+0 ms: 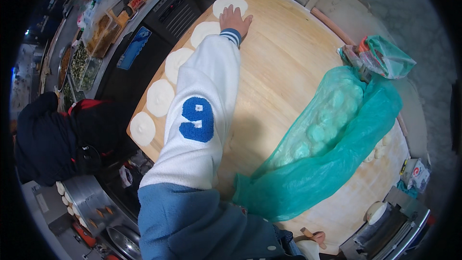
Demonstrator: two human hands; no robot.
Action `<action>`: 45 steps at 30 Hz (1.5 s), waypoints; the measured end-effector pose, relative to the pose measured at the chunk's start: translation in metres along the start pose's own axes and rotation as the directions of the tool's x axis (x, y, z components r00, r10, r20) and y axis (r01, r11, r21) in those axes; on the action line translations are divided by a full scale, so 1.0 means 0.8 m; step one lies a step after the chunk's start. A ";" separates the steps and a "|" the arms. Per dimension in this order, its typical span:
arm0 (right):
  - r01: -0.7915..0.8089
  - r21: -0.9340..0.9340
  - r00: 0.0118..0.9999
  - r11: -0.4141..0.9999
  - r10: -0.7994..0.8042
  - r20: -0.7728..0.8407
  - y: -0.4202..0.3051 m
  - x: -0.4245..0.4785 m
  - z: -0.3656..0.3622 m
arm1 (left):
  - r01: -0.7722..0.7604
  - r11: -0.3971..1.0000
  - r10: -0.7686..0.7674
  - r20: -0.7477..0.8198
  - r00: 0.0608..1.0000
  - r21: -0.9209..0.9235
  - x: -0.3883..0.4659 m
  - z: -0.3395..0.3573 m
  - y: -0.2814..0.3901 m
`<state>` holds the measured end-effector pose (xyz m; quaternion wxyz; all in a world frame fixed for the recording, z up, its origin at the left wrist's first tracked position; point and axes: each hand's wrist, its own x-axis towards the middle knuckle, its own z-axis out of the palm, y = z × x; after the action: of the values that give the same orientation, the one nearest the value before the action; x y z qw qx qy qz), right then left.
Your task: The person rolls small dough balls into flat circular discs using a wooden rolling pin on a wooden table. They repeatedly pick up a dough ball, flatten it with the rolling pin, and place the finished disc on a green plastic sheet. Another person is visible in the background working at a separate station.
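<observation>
My left hand [234, 21] lies palm down with its fingers spread on a flat dough round [219, 6] at the far end of the wooden tabletop [274, 50]. More flattened dough rounds [160, 97] line the left edge in a row, some partly covered by my white sleeve. Low in the view, my right hand [319, 237] is closed around a small wooden rolling pin [306, 232]. To the right of my left arm lies a green plastic sheet or bag [325, 166], with dough pieces [317, 133] showing through it.
A co-worker in dark clothes [47, 141] is at the left, near a counter with food containers [85, 61]. A dough roller machine [389, 224] stands at lower right. A long wooden rod [332, 25] and a crumpled plastic bag [388, 56] lie along the right edge.
</observation>
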<state>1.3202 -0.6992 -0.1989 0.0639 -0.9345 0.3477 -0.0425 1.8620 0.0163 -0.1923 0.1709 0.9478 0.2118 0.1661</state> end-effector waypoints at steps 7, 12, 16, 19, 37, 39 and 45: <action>0.007 0.027 1.000 1.000 -0.007 -0.011 0.001 0.005 0.010 | -0.347 0.879 0.396 0.096 0.913 -0.327 -0.135 -0.066 0.004; 0.035 0.062 0.999 0.997 -0.034 -0.020 0.018 0.004 0.010 | -0.320 0.867 0.448 0.315 0.837 -0.382 -0.322 -0.210 -0.041; 0.105 0.066 0.994 0.992 -0.106 0.006 0.069 0.013 0.007 | 0.089 0.968 -0.004 0.343 0.939 -0.234 -0.451 -0.300 -0.119; 0.087 0.133 0.996 0.987 -0.084 -0.025 0.100 0.021 0.016 | 0.164 0.973 -0.122 0.245 0.962 -0.160 -0.501 -0.340 -0.117; -0.052 0.091 0.998 0.995 0.048 0.045 0.040 -0.010 -0.023 | -0.227 0.974 0.218 0.294 0.931 -0.006 -0.560 -0.229 -0.051; -0.082 0.081 0.996 0.993 0.079 0.031 0.037 -0.014 -0.029 | -0.281 0.960 0.272 0.301 0.914 -0.013 -0.495 -0.207 -0.046; -0.089 0.051 0.996 0.995 0.089 0.012 0.037 -0.010 -0.016 | -0.413 0.911 0.389 0.340 0.856 -0.002 -0.291 -0.099 0.001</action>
<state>1.2933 -0.7175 -0.1910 0.0918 -0.9163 0.3874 -0.0439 1.6324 -0.0710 -0.1781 0.1323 0.9907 -0.0164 0.0280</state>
